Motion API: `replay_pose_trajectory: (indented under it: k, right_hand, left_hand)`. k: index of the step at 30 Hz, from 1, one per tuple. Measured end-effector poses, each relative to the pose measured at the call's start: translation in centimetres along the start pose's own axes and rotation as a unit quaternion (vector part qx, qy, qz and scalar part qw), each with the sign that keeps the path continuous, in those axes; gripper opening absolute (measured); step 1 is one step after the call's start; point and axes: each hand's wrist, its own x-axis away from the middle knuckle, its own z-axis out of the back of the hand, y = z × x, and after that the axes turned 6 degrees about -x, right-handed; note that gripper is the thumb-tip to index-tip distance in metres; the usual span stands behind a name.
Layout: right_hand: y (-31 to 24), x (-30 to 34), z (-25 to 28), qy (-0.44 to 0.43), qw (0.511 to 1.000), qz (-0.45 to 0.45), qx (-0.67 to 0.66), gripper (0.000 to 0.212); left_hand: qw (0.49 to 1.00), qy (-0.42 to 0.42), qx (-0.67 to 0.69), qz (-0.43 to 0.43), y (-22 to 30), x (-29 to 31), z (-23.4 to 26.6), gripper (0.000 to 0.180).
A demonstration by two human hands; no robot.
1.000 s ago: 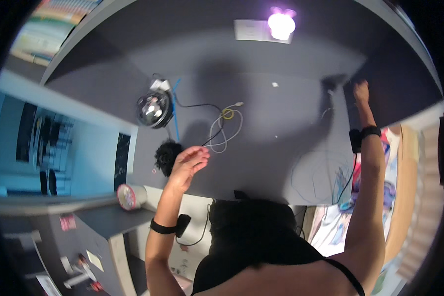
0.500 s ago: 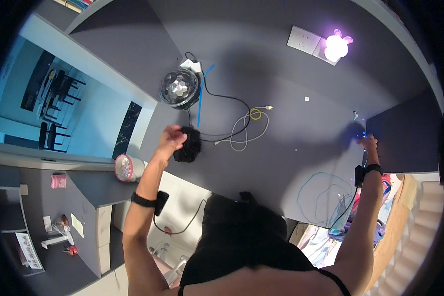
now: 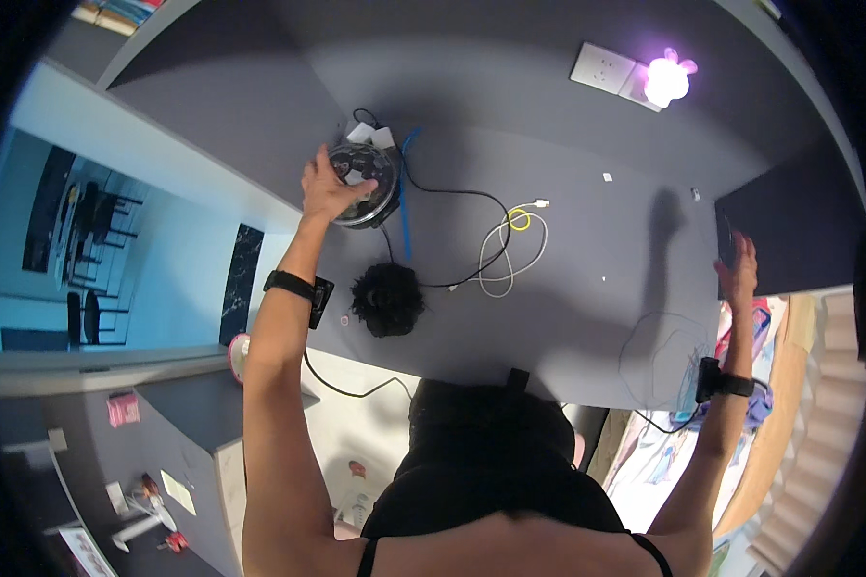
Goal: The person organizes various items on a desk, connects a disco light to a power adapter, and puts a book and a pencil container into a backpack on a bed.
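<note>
My left hand (image 3: 333, 190) reaches to the back left of the grey desk (image 3: 568, 317), its thumb and fingers spread around the clear dome of a disco light (image 3: 375, 173). The hand covers part of the dome. Just nearer to me lies a fluffy black hair bun (image 3: 388, 300), touched by neither hand. Over at the right end of the desk, my right hand (image 3: 740, 271) is held up beside the dark side panel (image 3: 789, 226). Its fingers are stretched and apart, and I see nothing in them.
A white cable (image 3: 544, 240) with a yellow ring (image 3: 519, 219) lies mid-desk beside a black cord (image 3: 462, 191). A blue strip (image 3: 404, 212) runs next to the disco light. Thin blue wire (image 3: 649, 361) coils at the front right. A rabbit-shaped night light (image 3: 666, 82) glows on the back wall.
My left hand has moved from the hair bun up onto the disco light. My right hand has risen from the desk's right edge; the small blue glints beside it no longer show.
</note>
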Motion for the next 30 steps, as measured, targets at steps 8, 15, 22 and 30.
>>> replay_pose_trajectory:
  k: [8, 15, 22, 30]
  right_hand:
    - [-21.0, 3.1, -5.1, -0.095, 0.95, 0.108, -0.278, 0.044]
    - [-33.2, 2.4, -12.5, -0.186, 0.934, 0.066, -0.298, 0.049]
    - [-37.9, 0.7, -15.4, -0.134, 0.945, 0.048, -0.294, 0.048]
    - [-45.6, 2.2, -17.8, -0.295, 0.785, -0.016, -0.545, 0.052]
  left_hand:
    - [0.999, -0.023, -0.02, -0.021, -2.0, -1.0, -1.9, 0.112]
    - [0.993, -0.01, 0.015, -0.114, -5.5, -1.1, -1.4, 0.105]
    - [0.966, -0.053, 0.251, -0.039, -6.2, -0.2, -1.5, 0.058]
    - [0.838, -0.193, 0.461, 0.218, -9.4, 0.2, -4.6, 0.082]
